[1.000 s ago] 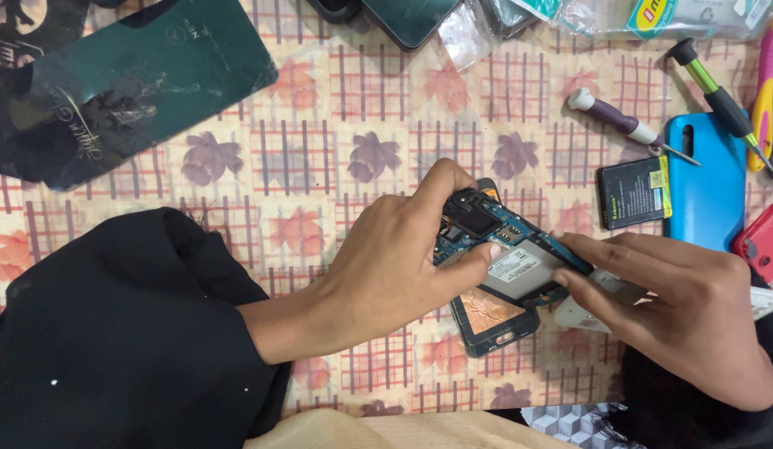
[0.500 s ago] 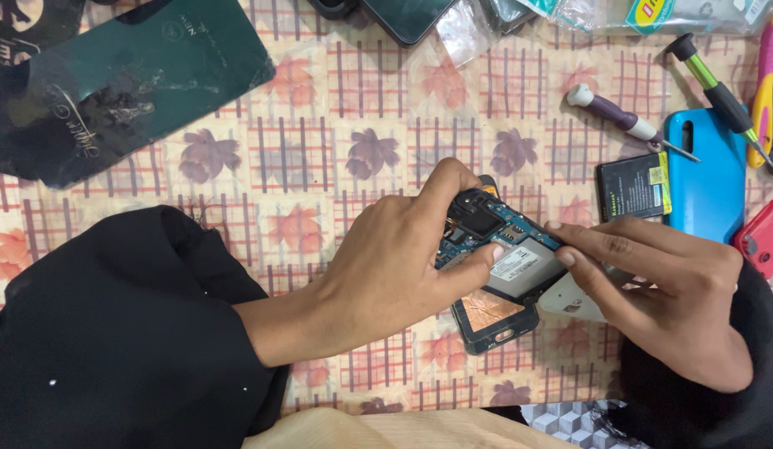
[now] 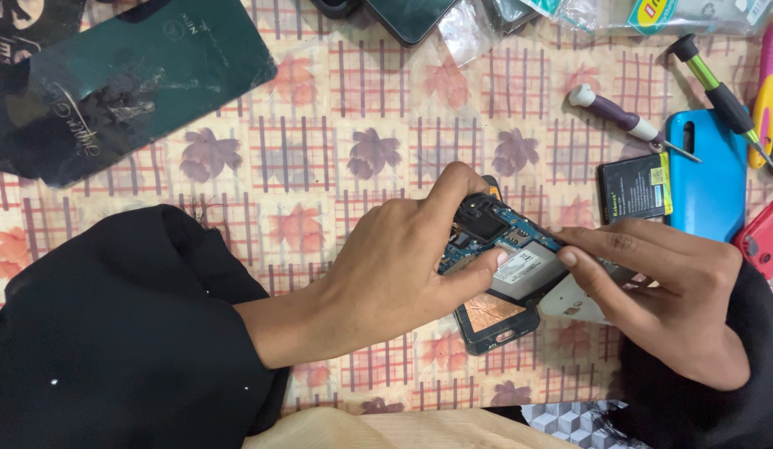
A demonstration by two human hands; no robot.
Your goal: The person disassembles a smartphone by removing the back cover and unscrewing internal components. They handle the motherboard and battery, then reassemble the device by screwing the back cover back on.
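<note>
Between both hands [image 3: 403,258], opened phone [image 3: 507,270], cloth [image 3: 320,125] bare behind.

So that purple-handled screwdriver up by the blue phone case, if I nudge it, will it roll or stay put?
The screwdriver looks round-handled and lies loose on the flat patterned cloth, so it would probably roll sideways. Its thin tip reaches the blue case, which may stop it on that side. It looks small and slim, so likely light and stiff.

Blue circuit board [image 3: 499,237] in my fingers; peach checked, leaf-print cloth [image 3: 320,166] mid-frame; bright blue phone case [image 3: 706,179] right; my sleeves [image 3: 112,333] black.
</note>
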